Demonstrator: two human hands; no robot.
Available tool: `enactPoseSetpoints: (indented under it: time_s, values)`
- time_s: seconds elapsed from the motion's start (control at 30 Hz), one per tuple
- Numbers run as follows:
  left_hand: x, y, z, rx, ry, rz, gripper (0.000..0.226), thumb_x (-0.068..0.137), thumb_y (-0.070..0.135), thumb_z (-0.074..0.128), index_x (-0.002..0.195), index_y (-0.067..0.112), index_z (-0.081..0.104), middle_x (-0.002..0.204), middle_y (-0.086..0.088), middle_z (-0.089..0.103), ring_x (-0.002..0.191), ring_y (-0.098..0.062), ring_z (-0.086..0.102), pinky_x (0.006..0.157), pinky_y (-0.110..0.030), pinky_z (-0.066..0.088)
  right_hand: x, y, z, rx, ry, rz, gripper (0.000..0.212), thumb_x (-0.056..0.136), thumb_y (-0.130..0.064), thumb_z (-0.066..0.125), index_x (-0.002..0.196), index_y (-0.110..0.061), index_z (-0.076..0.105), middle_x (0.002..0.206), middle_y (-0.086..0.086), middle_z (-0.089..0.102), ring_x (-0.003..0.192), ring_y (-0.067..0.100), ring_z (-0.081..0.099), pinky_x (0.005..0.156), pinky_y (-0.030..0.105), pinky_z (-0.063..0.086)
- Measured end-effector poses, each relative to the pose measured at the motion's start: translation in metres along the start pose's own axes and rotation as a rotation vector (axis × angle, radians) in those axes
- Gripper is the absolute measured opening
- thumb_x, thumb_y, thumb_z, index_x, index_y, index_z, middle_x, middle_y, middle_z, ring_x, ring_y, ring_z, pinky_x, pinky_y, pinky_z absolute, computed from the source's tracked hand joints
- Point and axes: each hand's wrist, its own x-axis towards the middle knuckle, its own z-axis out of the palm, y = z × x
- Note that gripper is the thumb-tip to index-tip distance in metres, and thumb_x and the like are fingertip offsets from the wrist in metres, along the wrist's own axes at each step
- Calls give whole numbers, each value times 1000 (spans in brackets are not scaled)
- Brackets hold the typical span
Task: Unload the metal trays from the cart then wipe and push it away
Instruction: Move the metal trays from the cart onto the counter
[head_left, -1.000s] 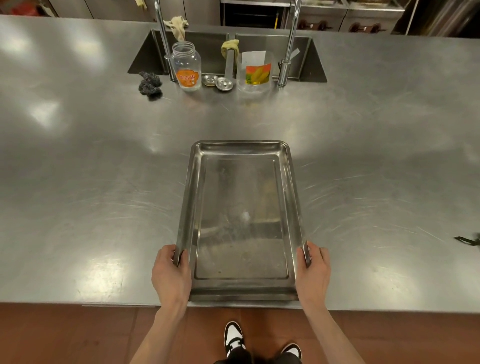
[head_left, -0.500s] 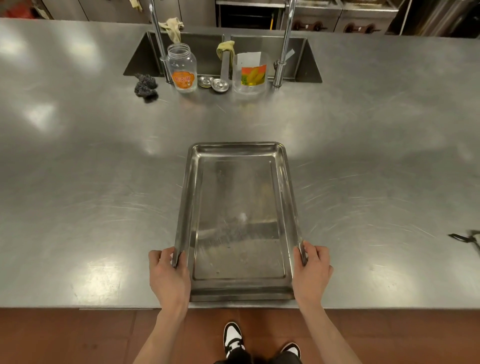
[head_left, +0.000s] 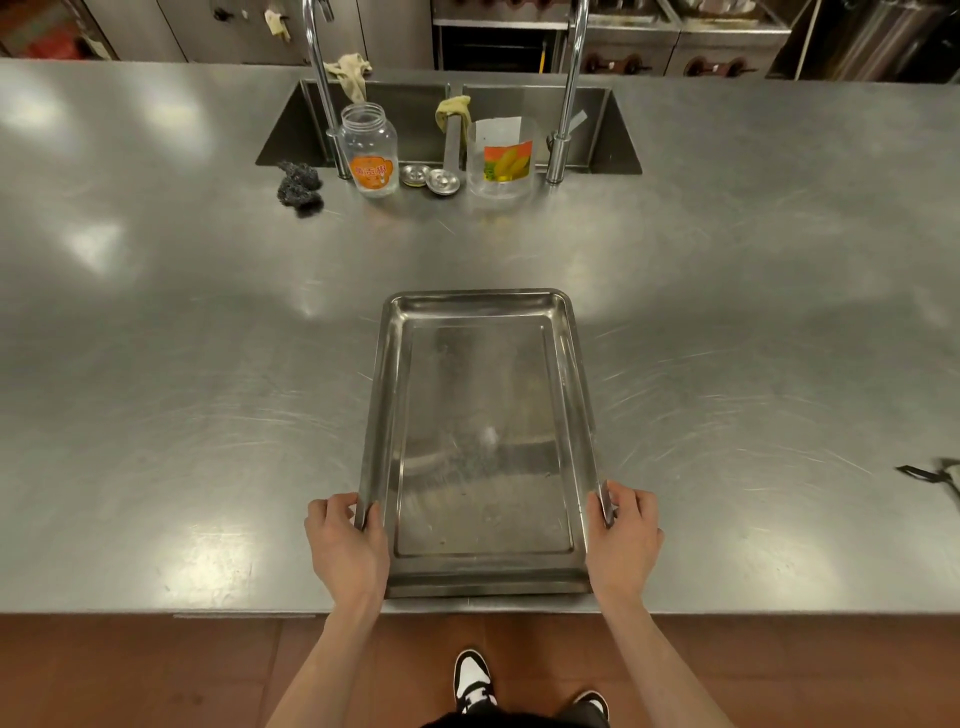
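Both hands grip the tray's near end

The left hand (head_left: 347, 546) and right hand (head_left: 624, 540) reach forward over the counter's near edge on bare forearms, each curled round a long side rim of the metal tray (head_left: 480, 579) by its near corners, thumbs inside.

commercial kitchen | steel counter (head_left: 156, 364) | double sink (head_left: 415, 119) | tall faucets (head_left: 569, 88)
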Motion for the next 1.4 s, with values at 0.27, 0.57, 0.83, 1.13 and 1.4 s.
enactPoseSetpoints:
  time_s: [0.27,0.57,0.83,1.13,1.4]
  values:
    - [11,19,-16,-220,-113,18,35,108,25,49,142,22,56,133,1,60,127,-19,49,100,-40,44,-1,-37,-32,286,-62,0,60,112,-46,28,149,-7,53,143,9,55,131,21,53,108,26,37]
    - [5,139,-62,-576,-220,268,55,114,49,20,161,30,40,161,23,43,148,9,35,119,-10,24,24,-112,-111,758,-142,-320,59,111,-42,17,158,-15,40,164,-5,41,154,5,33,123,18,23]
    - [-23,239,-57,-818,-405,507,61,109,52,21,160,25,41,164,6,46,155,-7,36,132,-40,20,56,-136,-204,963,-20,-477,91,102,-73,15,162,-7,28,167,5,38,158,18,29,128,30,18]
    - [-123,325,-25,-870,-624,683,62,107,56,20,158,27,40,165,6,45,156,-5,33,133,-45,18,68,-62,-307,916,246,-408,96,98,-78,14,163,-9,26,167,4,38,157,10,29,124,19,18]
    - [-234,379,11,-902,-832,816,68,108,57,20,163,20,35,166,6,44,157,-9,32,132,-49,18,44,23,-385,829,413,-298,89,100,-75,13,163,-15,29,166,0,39,156,6,29,121,14,19]
